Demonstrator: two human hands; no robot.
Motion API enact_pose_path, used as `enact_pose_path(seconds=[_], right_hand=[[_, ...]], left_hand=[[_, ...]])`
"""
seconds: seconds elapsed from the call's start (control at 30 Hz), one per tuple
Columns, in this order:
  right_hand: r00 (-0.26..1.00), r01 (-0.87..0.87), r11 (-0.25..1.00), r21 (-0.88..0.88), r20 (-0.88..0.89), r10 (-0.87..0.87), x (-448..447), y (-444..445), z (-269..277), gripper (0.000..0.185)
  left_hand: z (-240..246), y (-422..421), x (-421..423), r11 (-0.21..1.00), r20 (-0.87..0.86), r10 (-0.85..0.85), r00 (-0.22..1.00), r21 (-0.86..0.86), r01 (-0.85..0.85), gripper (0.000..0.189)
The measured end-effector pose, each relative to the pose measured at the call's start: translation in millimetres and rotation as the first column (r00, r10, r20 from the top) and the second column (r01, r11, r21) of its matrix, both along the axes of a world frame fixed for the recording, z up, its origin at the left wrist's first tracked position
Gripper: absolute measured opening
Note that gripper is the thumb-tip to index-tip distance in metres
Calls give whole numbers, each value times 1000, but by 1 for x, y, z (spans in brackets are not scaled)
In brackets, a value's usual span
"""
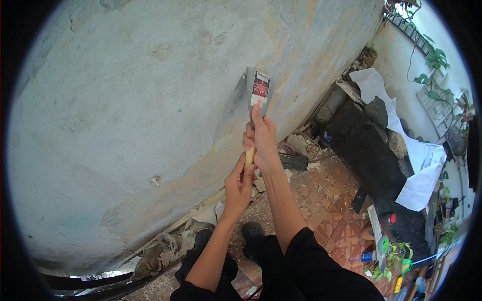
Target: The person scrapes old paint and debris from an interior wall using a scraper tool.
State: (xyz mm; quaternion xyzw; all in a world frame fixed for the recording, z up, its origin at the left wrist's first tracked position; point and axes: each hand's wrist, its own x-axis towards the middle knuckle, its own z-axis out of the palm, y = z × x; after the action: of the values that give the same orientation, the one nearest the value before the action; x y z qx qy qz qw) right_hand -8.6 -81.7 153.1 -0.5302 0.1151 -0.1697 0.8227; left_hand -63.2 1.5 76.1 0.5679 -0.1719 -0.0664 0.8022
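Note:
Both my hands are on one scraper (260,88), which has a broad metal blade with a label and a wooden handle. My right hand (262,137) grips it high, around the neck and upper handle, with the thumb laid along the blade. Lower down, my left hand (241,182) pinches the end of the handle between thumb and fingers. The blade points up, its front edge at the weathered plaster wall (131,113); whether it touches is hard to tell. A grey patch of wall shows just left of the blade.
Plaster debris and a crumpled sack (158,252) lie along the wall's foot. Flakes cover the patterned tile floor (324,188) around my dark clogs (253,232). At right are a black slab (361,139), stones, a white sheet (418,158), a wooden strip (375,233) and potted plants.

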Motion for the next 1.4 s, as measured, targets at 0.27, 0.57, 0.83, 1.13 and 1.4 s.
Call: enact_pose_path(seconds=[0.27, 0.57, 0.83, 1.13, 1.4], right_hand=[[996, -85, 990, 115, 45, 80, -2, -1, -11, 39], [993, -118, 989, 93, -15, 120, -1, 0, -18, 40], [991, -130, 985, 118, -22, 133, 3, 0, -13, 38], [998, -43, 999, 34, 39, 41, 2, 5, -18, 32], [807, 583, 237, -777, 522, -275, -6, 8, -17, 57]], left_hand=[[-7, -7, -6, 995, 8, 101, 995, -7, -101, 41], [-9, -4, -11, 992, -19, 124, 992, -5, -124, 42], [-14, -6, -4, 992, -6, 124, 992, -30, -124, 42], [-16, -5, 0, 994, -28, 95, 995, -42, -96, 43], [-18, -9, -7, 994, -24, 89, 996, -62, -91, 43]])
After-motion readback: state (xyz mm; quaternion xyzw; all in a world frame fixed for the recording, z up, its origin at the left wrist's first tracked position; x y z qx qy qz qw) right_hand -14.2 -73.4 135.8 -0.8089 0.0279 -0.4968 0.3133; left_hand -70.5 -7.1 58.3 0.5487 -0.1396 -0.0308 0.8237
